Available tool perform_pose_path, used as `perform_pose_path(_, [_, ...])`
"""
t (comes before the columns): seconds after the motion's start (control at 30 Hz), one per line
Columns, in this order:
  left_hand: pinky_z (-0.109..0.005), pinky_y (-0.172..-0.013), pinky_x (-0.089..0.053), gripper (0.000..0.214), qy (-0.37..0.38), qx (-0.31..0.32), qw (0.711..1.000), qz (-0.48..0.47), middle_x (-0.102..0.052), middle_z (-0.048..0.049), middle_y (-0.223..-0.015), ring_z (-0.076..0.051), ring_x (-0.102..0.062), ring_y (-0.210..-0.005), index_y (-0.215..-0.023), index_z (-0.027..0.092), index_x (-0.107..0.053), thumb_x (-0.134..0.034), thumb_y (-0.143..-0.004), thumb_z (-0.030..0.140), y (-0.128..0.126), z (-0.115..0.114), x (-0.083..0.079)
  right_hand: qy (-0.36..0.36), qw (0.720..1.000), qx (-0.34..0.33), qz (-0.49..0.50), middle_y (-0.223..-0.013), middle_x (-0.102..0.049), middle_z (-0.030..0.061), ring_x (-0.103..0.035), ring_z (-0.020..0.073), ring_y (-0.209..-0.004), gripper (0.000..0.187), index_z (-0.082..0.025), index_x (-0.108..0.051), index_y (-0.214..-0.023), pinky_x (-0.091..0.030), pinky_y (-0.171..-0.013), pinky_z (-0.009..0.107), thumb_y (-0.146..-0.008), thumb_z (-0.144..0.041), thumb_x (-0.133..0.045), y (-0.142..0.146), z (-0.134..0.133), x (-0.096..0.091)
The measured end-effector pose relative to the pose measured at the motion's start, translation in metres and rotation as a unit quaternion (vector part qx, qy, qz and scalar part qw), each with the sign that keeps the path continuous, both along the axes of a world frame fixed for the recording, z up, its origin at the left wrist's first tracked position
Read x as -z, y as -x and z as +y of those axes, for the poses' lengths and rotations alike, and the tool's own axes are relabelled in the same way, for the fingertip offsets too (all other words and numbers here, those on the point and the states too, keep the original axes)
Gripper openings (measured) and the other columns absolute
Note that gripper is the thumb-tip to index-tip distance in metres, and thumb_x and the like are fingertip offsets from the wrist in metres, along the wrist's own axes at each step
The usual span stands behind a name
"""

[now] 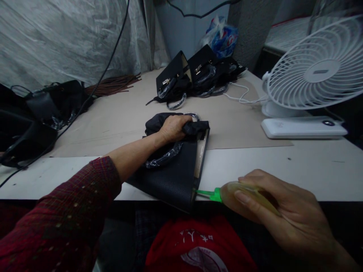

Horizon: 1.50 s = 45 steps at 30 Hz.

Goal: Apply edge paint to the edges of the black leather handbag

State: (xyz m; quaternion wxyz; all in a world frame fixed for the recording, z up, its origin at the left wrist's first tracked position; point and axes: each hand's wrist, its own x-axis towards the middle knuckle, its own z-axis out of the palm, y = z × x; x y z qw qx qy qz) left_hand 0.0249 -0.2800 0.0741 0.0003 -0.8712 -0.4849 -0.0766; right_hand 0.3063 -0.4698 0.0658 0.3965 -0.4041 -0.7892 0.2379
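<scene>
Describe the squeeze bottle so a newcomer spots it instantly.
Find the white fan at right. Below it, nearer the camera, the right hand holds an amber squeeze bottle, tip at the edge of the black handbag. Its green nozzle sets it apart from the dark bags beyond.

black bag [170, 183] lying flat, side open (pale inside [200, 155]), amber bottle [230, 202], green nozzle [216, 195] at that side

Best lane: along the table [255, 166], between bag [172, 185] and fan [303, 127], room for my right hand [286, 204] plus bottle [230, 193]. Fan closes the right. White cord [244, 99] runs from rear bags [175, 70] toward it. Second gap: between bag and rear bags. Left: black cable [117, 43] slants before the dark pile [66, 99]. My left arm [136, 155] bars the bag's left side.
</scene>
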Motion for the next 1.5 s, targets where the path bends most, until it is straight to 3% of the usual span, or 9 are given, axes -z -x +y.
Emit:
perform_pose_path(0.13, [-0.035, -0.083, -0.053, 0.023, -0.001, 0.000, 1.000, -0.001, -0.078, -0.0070, -0.101, -0.026, -0.073, -0.096, -0.111, 0.021, -0.073, -0.068, -0.089, 0.020, 0.001, 0.001, 0.002, -0.032, 0.999, 0.001, 0.006, -0.083, -0.069, -0.0017, -0.067, 0.0130, -0.067, 0.009, -0.027, -0.065, -0.101, -0.052, -0.056, 0.024, -0.106, -0.030, -0.059, 0.003, -0.001, -0.001])
perform_pose_path(0.3, [-0.036, -0.085, -0.053, 0.025, 0.001, 0.002, 1.000, 0.000, -0.078, -0.0078, -0.102, -0.027, -0.073, -0.097, -0.111, 0.020, -0.074, -0.068, -0.087, 0.017, 0.000, 0.001, 0.001, -0.011, 1.000, -0.024, -0.005, -0.082, -0.068, -0.0008, -0.066, 0.0138, -0.065, 0.011, -0.027, -0.068, -0.103, -0.050, -0.054, 0.028, -0.108, -0.033, -0.060, 0.004, -0.001, -0.004])
perform_pose_path(0.5, [-0.036, -0.085, -0.053, 0.024, 0.000, -0.003, 1.000, -0.013, -0.078, -0.0074, -0.102, -0.026, -0.073, -0.096, -0.111, 0.020, -0.074, -0.069, -0.087, 0.019, 0.000, 0.000, 0.000, -0.034, 0.999, -0.018, 0.015, -0.082, -0.069, -0.0011, -0.067, 0.0123, -0.066, 0.011, -0.026, -0.066, -0.104, -0.051, -0.055, 0.025, -0.109, -0.033, -0.059, 0.006, -0.001, -0.009])
perform_pose_path(0.93, [-0.036, -0.082, -0.053, 0.020, -0.009, -0.006, 1.000, -0.009, -0.077, -0.0070, -0.098, -0.026, -0.073, -0.094, -0.108, 0.019, -0.074, -0.069, -0.088, 0.020, 0.000, -0.001, 0.002, -0.011, 0.999, -0.035, -0.005, -0.078, -0.067, -0.0023, -0.065, 0.0117, -0.062, 0.019, -0.026, -0.068, -0.098, -0.051, -0.054, 0.024, -0.109, -0.035, -0.056, 0.006, 0.000, -0.014])
perform_pose_path(1.13, [-0.034, -0.081, -0.053, 0.022, -0.010, 0.000, 1.000, -0.019, -0.077, -0.0063, -0.097, -0.024, -0.073, -0.092, -0.109, 0.019, -0.074, -0.068, -0.087, 0.020, 0.001, 0.000, 0.003, -0.008, 1.000, 0.007, 0.006, -0.087, -0.072, -0.0010, -0.069, 0.0143, -0.069, 0.013, -0.028, -0.068, -0.103, -0.051, -0.056, 0.026, -0.107, -0.037, -0.060, 0.000, -0.002, -0.008])
perform_pose_path(1.3, [-0.033, -0.079, -0.053, 0.021, -0.010, 0.002, 1.000, -0.020, -0.077, -0.0057, -0.095, -0.024, -0.073, -0.090, -0.107, 0.019, -0.075, -0.069, -0.086, 0.019, 0.001, 0.000, 0.003, 0.005, 1.000, -0.025, -0.001, -0.077, -0.068, -0.0019, -0.065, 0.0127, -0.060, 0.020, -0.026, -0.070, -0.094, -0.050, -0.051, 0.024, -0.108, -0.035, -0.058, 0.005, -0.002, -0.015])
perform_pose_path(1.5, [-0.036, -0.081, -0.053, 0.022, -0.013, -0.009, 1.000, -0.019, -0.078, -0.0070, -0.098, -0.027, -0.073, -0.094, -0.108, 0.019, -0.075, -0.071, -0.086, 0.017, 0.000, -0.002, 0.002, -0.023, 1.000, 0.002, 0.013, -0.086, -0.071, -0.0037, -0.069, 0.0112, -0.069, 0.008, -0.028, -0.065, -0.105, -0.052, -0.058, 0.021, -0.107, -0.033, -0.059, 0.003, -0.004, -0.005])
